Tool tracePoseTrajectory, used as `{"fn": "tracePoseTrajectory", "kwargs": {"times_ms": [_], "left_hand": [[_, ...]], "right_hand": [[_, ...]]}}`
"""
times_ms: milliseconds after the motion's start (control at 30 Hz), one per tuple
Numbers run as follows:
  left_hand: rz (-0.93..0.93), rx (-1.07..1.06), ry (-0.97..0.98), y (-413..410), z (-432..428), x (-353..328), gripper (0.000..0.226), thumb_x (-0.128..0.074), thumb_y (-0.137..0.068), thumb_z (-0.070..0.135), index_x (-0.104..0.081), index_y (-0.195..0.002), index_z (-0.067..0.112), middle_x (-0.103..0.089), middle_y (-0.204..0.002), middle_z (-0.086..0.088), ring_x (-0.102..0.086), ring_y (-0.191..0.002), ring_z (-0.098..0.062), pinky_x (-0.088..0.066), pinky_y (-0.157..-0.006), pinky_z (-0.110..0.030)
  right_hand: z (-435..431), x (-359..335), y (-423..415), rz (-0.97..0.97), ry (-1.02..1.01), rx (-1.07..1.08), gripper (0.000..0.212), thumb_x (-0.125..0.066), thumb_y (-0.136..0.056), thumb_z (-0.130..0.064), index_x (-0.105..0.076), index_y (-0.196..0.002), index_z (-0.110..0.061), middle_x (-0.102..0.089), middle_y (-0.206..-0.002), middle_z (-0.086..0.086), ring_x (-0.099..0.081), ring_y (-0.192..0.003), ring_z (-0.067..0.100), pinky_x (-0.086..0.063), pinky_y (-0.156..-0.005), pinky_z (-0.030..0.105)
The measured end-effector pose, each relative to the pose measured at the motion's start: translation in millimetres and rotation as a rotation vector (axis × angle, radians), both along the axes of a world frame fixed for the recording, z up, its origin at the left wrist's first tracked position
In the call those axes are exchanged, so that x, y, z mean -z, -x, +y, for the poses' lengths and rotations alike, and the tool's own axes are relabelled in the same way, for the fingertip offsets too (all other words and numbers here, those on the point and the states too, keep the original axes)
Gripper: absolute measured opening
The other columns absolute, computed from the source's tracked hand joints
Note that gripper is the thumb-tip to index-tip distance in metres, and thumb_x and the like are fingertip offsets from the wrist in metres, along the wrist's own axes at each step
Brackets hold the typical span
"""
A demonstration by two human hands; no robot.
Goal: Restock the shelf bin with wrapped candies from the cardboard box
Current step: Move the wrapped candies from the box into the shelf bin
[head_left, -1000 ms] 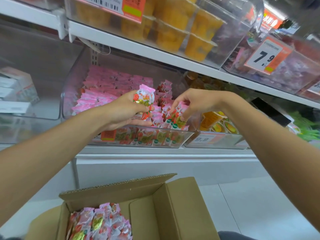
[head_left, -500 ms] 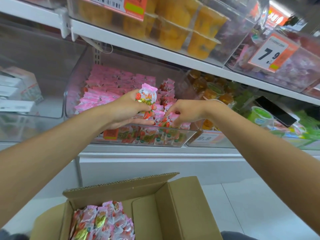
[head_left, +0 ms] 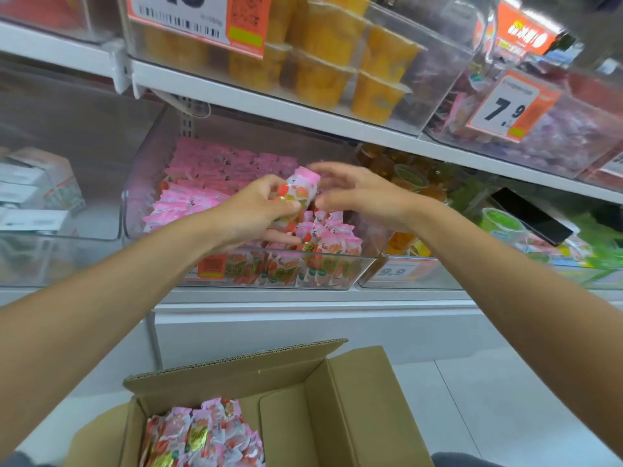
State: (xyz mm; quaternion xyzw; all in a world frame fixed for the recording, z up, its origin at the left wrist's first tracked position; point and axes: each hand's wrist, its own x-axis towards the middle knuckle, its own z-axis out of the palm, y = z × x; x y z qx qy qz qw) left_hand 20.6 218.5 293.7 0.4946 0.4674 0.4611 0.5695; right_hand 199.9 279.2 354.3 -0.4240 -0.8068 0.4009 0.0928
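A clear shelf bin [head_left: 365, 264] holds rows of pink wrapped candies [head_left: 205, 203]. My left hand [head_left: 256, 210] is over the bin and grips a small stack of pink and red wrapped candies [head_left: 301, 188]. My right hand [head_left: 357, 197] hovers just right of that stack with fingers spread and blurred, holding nothing. Below stands the open cardboard box [head_left: 357, 406], with more wrapped candies [head_left: 205, 433] in its left half.
The white shelf above [head_left: 269, 102] carries bins of orange jelly cups [head_left: 323, 62] and purple sweets behind a 7.9 price tag [head_left: 509, 106]. A neighbouring bin [head_left: 408, 274] on the right bears a 9.9 label. A clear bin [head_left: 57, 197] with white packs sits left.
My right hand has let go of the candies it set into the bin's right front and has risen toward the stack in my left hand. The left hand has stayed about in place.
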Motion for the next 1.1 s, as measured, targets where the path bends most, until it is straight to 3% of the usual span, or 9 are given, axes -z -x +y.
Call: {"fn": "tracePoseTrajectory", "kwargs": {"times_ms": [67, 233, 367, 533, 667, 733, 833, 1000, 1100], "left_hand": [[0.084, 0.027, -0.057, -11.6, -1.5, -3.0, 0.019, -0.057, -0.097, 0.007, -0.050, -0.115, 0.004, -0.054, -0.106, -0.007, -0.065, -0.090, -0.017, -0.062, -0.076, -0.036], [0.131, 0.035, -0.053, -34.2, 0.2, -2.9, 0.032, -0.063, -0.094, 0.013, -0.047, -0.121, 0.008, -0.056, -0.119, -0.008, -0.068, -0.100, -0.021, -0.062, -0.073, -0.038], [0.564, -0.009, -0.203, -24.0, 19.2, 0.6, 0.057, -0.071, -0.087, 0.032, -0.046, -0.136, 0.018, -0.056, -0.121, -0.001, -0.059, -0.105, -0.016, -0.053, -0.083, -0.030], [0.791, 0.215, -0.246, -32.6, 39.6, 8.8, 0.052, -0.078, -0.083, 0.024, -0.061, -0.132, 0.018, -0.064, -0.124, -0.001, -0.057, -0.095, -0.006, -0.043, -0.085, -0.024], [0.914, 0.243, -0.319, -47.3, 50.4, 5.2, 0.038, -0.082, -0.079, 0.027, -0.071, -0.115, 0.018, -0.069, -0.106, -0.001, -0.062, -0.095, -0.015, -0.050, -0.084, -0.032], [1.013, 0.244, -0.337, -50.2, 54.0, 4.9, 0.023, -0.080, -0.081, 0.027, -0.072, -0.101, 0.019, -0.067, -0.092, 0.002, -0.060, -0.084, -0.016, -0.048, -0.075, -0.032], [1.143, 0.264, -0.344, -54.7, 58.8, 4.3, 0.021, -0.079, -0.082, 0.033, -0.060, -0.077, 0.025, -0.057, -0.076, 0.007, -0.054, -0.073, -0.017, -0.038, -0.065, -0.029], [1.216, 0.379, -0.261, -44.2, 62.1, 3.2, 0.022, -0.074, -0.086, 0.032, -0.056, -0.075, 0.024, -0.063, -0.087, -0.004, -0.056, -0.077, -0.022, -0.044, -0.072, -0.032], [1.221, 0.418, -0.263, -36.1, 60.0, 6.6, 0.014, -0.073, -0.088, 0.029, -0.059, -0.089, 0.026, -0.058, -0.105, 0.000, -0.058, -0.098, -0.023, -0.042, -0.080, -0.031]], "right_hand": [[-8.6, -5.3, -5.0, 0.151, 0.033, 0.007, 0.057, -0.068, -0.089, -0.010, -0.045, -0.140, -0.023, -0.059, -0.131, 0.008, -0.063, -0.111, 0.018, -0.052, -0.096, 0.033], [-12.5, -10.6, -23.8, -0.025, -0.168, -0.037, 0.023, -0.071, -0.087, -0.007, -0.070, -0.109, -0.003, -0.072, -0.097, 0.015, -0.066, -0.082, 0.014, -0.055, -0.078, 0.032], [0.1, -20.1, -46.1, -0.294, -0.445, -0.042, 0.016, -0.070, -0.088, -0.011, -0.070, -0.100, 0.000, -0.068, -0.083, 0.013, -0.060, -0.076, 0.016, -0.051, -0.077, 0.038], [5.5, -21.5, -47.2, -0.568, -0.601, -0.105, 0.021, -0.072, -0.087, -0.022, -0.071, -0.102, -0.008, -0.070, -0.103, 0.009, -0.062, -0.097, 0.025, -0.049, -0.088, 0.041], [8.7, -15.5, -41.9, -0.688, -0.568, -0.171, 0.020, -0.072, -0.085, -0.026, -0.070, -0.099, -0.011, -0.069, -0.098, 0.012, -0.061, -0.092, 0.030, -0.050, -0.083, 0.043], [11.0, -10.0, -40.0, -0.750, -0.539, -0.217, 0.021, -0.070, -0.087, -0.027, -0.068, -0.102, -0.014, -0.067, -0.102, 0.009, -0.060, -0.093, 0.029, -0.050, -0.084, 0.045], [13.4, -5.9, -33.0, -0.822, -0.518, -0.267, 0.020, -0.067, -0.088, -0.024, -0.066, -0.105, -0.012, -0.066, -0.106, 0.010, -0.060, -0.095, 0.030, -0.050, -0.085, 0.046], [11.9, 6.6, -24.9, -0.836, -0.429, -0.286, 0.019, -0.068, -0.085, -0.013, -0.064, -0.104, -0.016, -0.063, -0.106, 0.007, -0.059, -0.099, 0.030, -0.051, -0.085, 0.042], [10.7, 15.1, -27.1, -0.819, -0.369, -0.264, 0.024, -0.066, -0.088, -0.013, -0.052, -0.106, -0.023, -0.051, -0.098, -0.003, -0.053, -0.096, 0.024, -0.045, -0.074, 0.032]]}}
